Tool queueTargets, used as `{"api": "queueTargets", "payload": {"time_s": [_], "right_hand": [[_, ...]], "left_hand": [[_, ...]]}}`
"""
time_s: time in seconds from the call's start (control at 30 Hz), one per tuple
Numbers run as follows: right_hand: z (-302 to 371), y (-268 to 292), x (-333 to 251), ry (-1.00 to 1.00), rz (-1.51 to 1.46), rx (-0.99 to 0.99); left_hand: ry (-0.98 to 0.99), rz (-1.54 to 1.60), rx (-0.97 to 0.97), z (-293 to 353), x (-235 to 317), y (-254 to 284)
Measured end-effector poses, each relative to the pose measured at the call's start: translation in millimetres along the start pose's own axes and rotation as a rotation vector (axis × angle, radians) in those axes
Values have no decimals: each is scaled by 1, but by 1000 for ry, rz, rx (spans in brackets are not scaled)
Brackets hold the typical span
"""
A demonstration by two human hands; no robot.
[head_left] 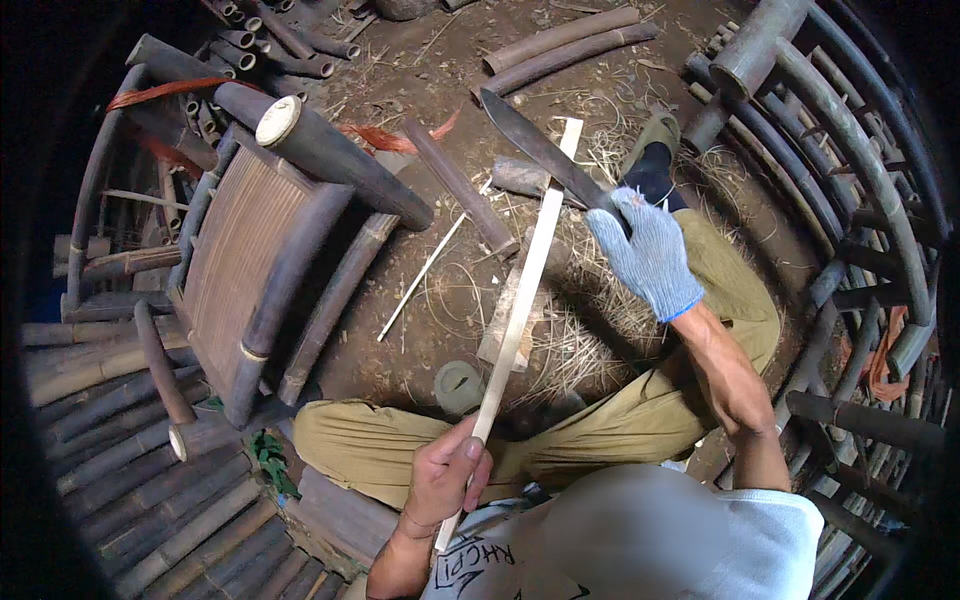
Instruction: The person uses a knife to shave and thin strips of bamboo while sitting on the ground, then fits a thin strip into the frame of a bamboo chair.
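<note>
My left hand (pixel 447 468), bare, is closed around the near end of a long pale bamboo strip (pixel 526 290). The strip slants up and away from my lap, its far end near a short dark piece of bamboo (pixel 520 177) on the ground. In a grey-blue knitted glove, my right hand (pixel 645 255) grips a machete, its handle mostly hidden by the fingers. The broad dark machete blade (pixel 530 140) points up and left and crosses the strip near its far end; whether they touch I cannot tell.
A bamboo chair (pixel 240 260) stands at left. More bamboo furniture (pixel 860 150) lines the right. Bamboo shavings (pixel 600 345) litter the dirt floor, with a split bamboo piece (pixel 460 185) and two longer lengths (pixel 570 50) beyond. Bamboo poles (pixel 190 520) lie lower left.
</note>
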State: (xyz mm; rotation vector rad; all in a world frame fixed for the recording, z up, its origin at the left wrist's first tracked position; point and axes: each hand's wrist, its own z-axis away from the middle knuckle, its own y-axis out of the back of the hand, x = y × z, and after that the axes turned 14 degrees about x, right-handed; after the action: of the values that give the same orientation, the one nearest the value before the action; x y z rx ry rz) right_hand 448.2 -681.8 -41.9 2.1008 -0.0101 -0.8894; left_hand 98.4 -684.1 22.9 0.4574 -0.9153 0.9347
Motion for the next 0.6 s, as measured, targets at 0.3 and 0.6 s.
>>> {"api": "queueTargets", "payload": {"time_s": [0.3,0.6], "right_hand": [[-13,-14,23,-11,-114,94],[-34,-32,69,-58,102,71]], "left_hand": [[-37,27,-10,-12,-2,3],[-16,21,34,-8,5,7]]}}
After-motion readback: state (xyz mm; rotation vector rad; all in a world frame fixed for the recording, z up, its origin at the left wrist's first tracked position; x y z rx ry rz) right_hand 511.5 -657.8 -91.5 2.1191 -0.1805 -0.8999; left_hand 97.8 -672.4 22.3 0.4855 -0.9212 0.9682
